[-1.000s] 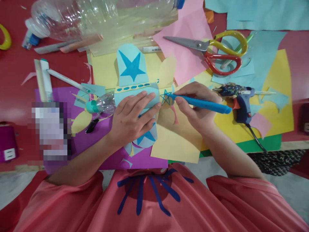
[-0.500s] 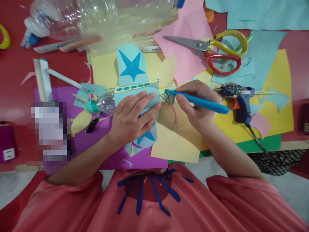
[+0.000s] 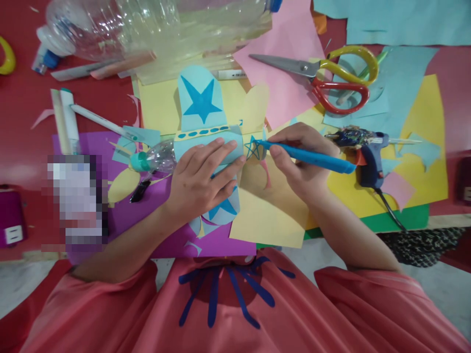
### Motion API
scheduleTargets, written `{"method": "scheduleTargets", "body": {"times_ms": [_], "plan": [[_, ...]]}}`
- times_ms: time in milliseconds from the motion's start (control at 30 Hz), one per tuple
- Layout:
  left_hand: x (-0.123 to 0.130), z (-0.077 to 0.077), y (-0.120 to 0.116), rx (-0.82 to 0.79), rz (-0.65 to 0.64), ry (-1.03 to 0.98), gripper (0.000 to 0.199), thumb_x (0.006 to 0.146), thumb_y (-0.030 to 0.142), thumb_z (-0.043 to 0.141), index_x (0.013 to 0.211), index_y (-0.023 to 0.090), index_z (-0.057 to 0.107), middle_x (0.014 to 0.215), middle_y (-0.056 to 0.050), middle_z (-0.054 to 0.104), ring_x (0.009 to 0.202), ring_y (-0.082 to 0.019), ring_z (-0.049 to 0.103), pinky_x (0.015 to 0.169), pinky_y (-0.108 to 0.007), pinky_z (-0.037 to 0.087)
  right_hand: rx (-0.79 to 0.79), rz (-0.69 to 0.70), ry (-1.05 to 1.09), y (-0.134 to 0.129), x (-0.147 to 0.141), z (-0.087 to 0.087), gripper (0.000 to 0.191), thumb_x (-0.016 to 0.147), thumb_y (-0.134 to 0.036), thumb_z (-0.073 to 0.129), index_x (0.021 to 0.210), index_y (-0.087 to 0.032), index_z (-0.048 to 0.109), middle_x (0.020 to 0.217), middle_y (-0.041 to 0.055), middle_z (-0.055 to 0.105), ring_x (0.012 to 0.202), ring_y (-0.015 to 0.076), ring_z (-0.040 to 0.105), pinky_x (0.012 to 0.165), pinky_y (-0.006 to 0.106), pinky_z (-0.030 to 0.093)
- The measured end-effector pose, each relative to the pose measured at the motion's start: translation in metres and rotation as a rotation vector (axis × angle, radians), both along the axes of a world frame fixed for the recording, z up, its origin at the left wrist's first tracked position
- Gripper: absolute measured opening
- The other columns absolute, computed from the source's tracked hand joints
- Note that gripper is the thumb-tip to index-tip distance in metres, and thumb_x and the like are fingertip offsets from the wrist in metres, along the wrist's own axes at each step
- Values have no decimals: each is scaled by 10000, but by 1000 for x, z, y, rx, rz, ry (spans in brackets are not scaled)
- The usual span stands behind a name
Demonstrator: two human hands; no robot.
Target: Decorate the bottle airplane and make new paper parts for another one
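A small plastic bottle with a green cap lies on its side, wrapped in light-blue paper. My left hand rests across it, fingers spread over the wrap and holding it down; its thumb is hidden. Two light-blue rounded paper wings stick out from the bottle: the upper wing bears a solid blue star, and the lower wing is partly covered by my hand. My right hand pinches a blue marker, its tip at a star outline on a pale-yellow surface at the bottle's right end.
Scissors lie open on pink paper. A glue gun with a cable rests at right on yellow paper. Large clear bottles lie at the back. Markers and a blurred-out object are at left, among paper scraps.
The marker tip has shifted slightly right and down along the star outline, my right hand moving slightly with it. My left hand and the bottle stay in place.
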State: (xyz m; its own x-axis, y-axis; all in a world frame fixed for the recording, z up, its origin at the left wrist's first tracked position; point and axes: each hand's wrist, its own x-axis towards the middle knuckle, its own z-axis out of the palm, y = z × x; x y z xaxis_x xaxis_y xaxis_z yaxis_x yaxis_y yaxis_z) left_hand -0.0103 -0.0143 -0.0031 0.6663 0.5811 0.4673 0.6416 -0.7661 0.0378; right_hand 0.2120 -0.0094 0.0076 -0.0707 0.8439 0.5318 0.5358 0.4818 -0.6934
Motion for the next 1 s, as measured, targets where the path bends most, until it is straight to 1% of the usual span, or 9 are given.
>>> {"method": "scheduleTargets", "body": {"times_ms": [233,333,433,500,600,733,800,933,1000], "plan": [[2,3,1,57,-20,-19,414,921,324,568,1330,266,541,1282,-64,683,1205,-233,630,1022,-363,467,35,-8,31,0,-2,0,184,892,-348,629,776,-217,685,684,-2,714,586,116,653,520,258,525],[2,2,1,51,-12,-19,434,926,326,561,1356,283,517,1285,-53,683,1204,-229,633,1022,-366,467,33,15,16,1,-2,-2,183,893,-353,620,789,-221,694,703,1,724,594,120,654,519,264,524],[1,0,0,18,-7,-26,497,934,327,543,1422,310,450,1311,-46,668,1232,-227,617,1037,-372,460,-3,40,-1,0,-1,-2,196,897,-362,608,791,-224,698,725,5,732,616,126,657,536,275,530],[1,-1,0,0,-6,-27,517,939,329,531,1445,328,421,1333,-41,654,1251,-226,605,1050,-372,452,-21,57,4,-1,-1,-2,189,895,-349,610,781,-222,691,715,3,729,607,125,651,535,275,529],[0,-1,0,-12,-6,-12,517,943,337,522,1448,342,407,1354,-35,640,1265,-225,594,1063,-370,440,-1,82,18,-1,-1,-2,144,880,-312,631,775,-226,678,693,-11,723,584,116,645,524,262,526],[0,0,0,-3,-10,-10,533,938,328,541,1452,317,403,1337,-48,651,1261,-230,597,1067,-368,430,42,38,28,1,-1,-3,139,876,-330,640,790,-233,690,698,-10,726,571,111,644,505,250,522],[0,0,0,-30,-8,-9,542,944,332,531,1466,329,382,1351,-42,642,1275,-228,586,1075,-368,424,37,18,31,1,-1,-3,155,878,-337,636,784,-228,695,705,-4,727,572,112,644,510,253,525],[-1,0,-1,-127,-5,1,534,962,324,485,1478,367,355,1407,-23,599,1319,-224,549,1102,-378,406,26,54,27,1,-1,-2,135,870,-301,640,764,-229,683,674,-19,715,571,106,636,516,247,519],[-2,-1,-1,-133,-3,2,523,962,324,479,1471,370,368,1409,-21,598,1321,-225,547,1103,-382,408,27,55,26,1,-1,-2,151,873,-323,636,756,-236,677,658,-29,710,562,105,631,506,246,513]]}}
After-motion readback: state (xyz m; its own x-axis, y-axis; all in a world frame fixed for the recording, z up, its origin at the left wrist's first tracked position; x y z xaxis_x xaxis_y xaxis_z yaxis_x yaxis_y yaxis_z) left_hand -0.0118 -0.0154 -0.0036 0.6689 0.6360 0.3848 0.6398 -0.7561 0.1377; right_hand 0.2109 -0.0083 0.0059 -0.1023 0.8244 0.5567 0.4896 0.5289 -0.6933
